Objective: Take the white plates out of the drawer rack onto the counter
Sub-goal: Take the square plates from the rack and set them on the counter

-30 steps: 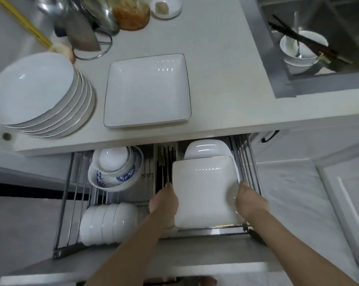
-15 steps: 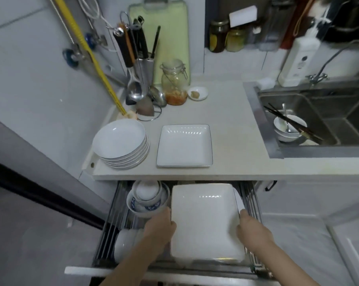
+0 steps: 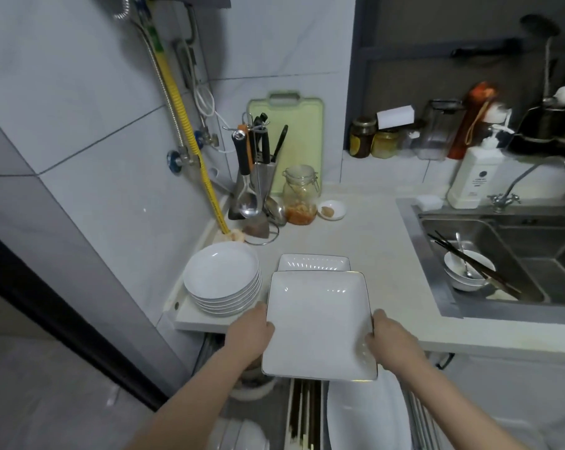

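I hold a white square plate (image 3: 318,323) level in the lower middle of the frame, one hand at each side. My left hand (image 3: 248,334) clamps its left edge, thumb on top of the rim, and my right hand (image 3: 393,341) clamps the right edge the same way, so both grips are closed on the plate. The plate has a thin dark line round its rim. Its far edge hangs over the front of the pale surface (image 3: 372,254), its near edge over the open drawer rack (image 3: 419,414) at the bottom of the frame.

Just beyond it, partly hidden by it, a second square plate (image 3: 313,263) lies flat on the surface. Left of that, near the surface's left end, stands a stack of round white plates (image 3: 224,280).

In the drawer rack below my wrists I see a large white dish (image 3: 368,417) standing on edge, a slot of chopsticks (image 3: 303,414) left of it, and white bowls (image 3: 239,435) at lower left, partly covered by my left forearm.

At the back of the surface stand a clip-top glass jar (image 3: 300,196), a small dish (image 3: 331,209) beside it, a utensil holder (image 3: 258,167) and a green cutting board (image 3: 290,141) leaning on the wall. At right, the steel sink (image 3: 508,264) holds bowls with chopsticks and a spoon.
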A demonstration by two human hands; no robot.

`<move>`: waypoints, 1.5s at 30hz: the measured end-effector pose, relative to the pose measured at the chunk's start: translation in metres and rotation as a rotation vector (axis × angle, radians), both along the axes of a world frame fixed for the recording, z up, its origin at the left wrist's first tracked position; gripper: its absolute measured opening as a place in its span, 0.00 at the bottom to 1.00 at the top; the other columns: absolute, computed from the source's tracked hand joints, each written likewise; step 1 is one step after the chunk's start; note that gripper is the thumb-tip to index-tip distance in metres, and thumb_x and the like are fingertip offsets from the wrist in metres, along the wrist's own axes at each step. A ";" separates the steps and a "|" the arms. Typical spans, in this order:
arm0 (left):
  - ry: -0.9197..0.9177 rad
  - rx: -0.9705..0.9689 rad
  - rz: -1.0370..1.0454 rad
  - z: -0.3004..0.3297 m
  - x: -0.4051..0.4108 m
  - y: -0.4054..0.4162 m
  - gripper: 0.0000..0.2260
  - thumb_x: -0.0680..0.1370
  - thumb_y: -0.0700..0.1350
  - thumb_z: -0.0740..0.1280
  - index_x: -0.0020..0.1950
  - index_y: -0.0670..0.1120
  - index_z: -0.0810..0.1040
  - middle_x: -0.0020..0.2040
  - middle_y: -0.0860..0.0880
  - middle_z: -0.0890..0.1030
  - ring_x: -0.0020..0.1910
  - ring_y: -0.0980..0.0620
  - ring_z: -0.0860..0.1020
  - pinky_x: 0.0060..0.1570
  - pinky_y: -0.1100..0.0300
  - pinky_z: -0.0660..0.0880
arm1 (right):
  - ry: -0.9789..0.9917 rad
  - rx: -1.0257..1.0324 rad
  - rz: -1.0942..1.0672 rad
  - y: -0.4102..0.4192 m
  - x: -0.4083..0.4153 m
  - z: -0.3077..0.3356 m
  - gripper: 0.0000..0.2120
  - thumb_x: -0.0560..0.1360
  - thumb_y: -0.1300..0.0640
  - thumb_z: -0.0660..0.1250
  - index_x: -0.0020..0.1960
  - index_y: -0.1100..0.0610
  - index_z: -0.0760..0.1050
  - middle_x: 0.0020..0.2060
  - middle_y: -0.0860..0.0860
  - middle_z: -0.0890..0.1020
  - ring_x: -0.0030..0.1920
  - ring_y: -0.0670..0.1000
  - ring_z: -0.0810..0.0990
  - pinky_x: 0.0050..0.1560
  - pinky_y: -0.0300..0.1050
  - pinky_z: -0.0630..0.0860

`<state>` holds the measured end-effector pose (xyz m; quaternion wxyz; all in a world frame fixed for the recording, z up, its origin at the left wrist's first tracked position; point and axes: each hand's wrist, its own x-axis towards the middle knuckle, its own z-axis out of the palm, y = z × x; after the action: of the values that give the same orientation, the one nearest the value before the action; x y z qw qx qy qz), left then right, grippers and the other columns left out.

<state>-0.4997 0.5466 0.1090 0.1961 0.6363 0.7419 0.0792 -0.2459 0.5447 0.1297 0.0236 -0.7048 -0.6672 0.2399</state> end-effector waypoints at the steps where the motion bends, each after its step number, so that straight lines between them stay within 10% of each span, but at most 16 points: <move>1: 0.003 0.004 0.008 0.003 -0.001 0.010 0.05 0.76 0.42 0.56 0.49 0.44 0.69 0.48 0.46 0.78 0.46 0.47 0.75 0.42 0.57 0.66 | 0.002 0.004 -0.007 0.009 -0.002 0.003 0.02 0.75 0.61 0.54 0.45 0.57 0.60 0.38 0.50 0.72 0.38 0.56 0.73 0.37 0.45 0.67; 10: 0.065 -0.066 0.013 0.007 0.001 0.093 0.12 0.78 0.39 0.54 0.59 0.43 0.71 0.59 0.46 0.78 0.58 0.44 0.76 0.56 0.52 0.73 | 0.015 0.006 -0.090 0.089 -0.009 0.000 0.01 0.75 0.61 0.54 0.46 0.56 0.62 0.42 0.52 0.75 0.42 0.56 0.74 0.39 0.44 0.68; 45: 0.381 -0.014 -0.103 -0.067 0.010 0.146 0.13 0.77 0.37 0.59 0.63 0.41 0.67 0.61 0.45 0.74 0.60 0.50 0.77 0.55 0.60 0.74 | 0.017 -0.078 -0.170 0.149 -0.023 -0.074 0.02 0.76 0.62 0.53 0.46 0.57 0.61 0.43 0.54 0.75 0.42 0.56 0.73 0.40 0.44 0.68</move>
<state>-0.4894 0.6929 0.0423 0.0603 0.6754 0.7327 -0.0583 -0.2686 0.6941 0.0554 0.0223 -0.7573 -0.5948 0.2688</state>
